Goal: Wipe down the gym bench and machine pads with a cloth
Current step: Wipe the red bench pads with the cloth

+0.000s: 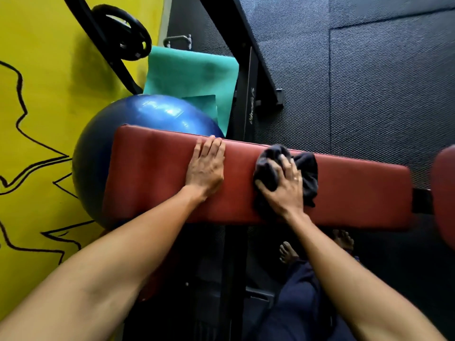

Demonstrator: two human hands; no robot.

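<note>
A long red padded bench (357, 190) runs across the middle of the head view. My left hand (205, 166) lies flat on its left half, fingers straight and together, pointing away from me. My right hand (283, 185) presses a bunched dark cloth (307, 173) onto the pad right of centre, fingers spread and curled over the fabric. The cloth sticks out beyond my fingers on the far and right sides. A second red pad (445, 193) shows at the right edge, separated from the bench by a narrow gap.
A blue exercise ball (103, 143) sits behind the bench's left end, against a yellow wall (37, 94). A green mat (192, 75) and a black weight plate (123, 33) lie beyond. Black machine frame bars (246, 99) cross dark rubber flooring (369, 82). My bare feet (288, 253) stand below the bench.
</note>
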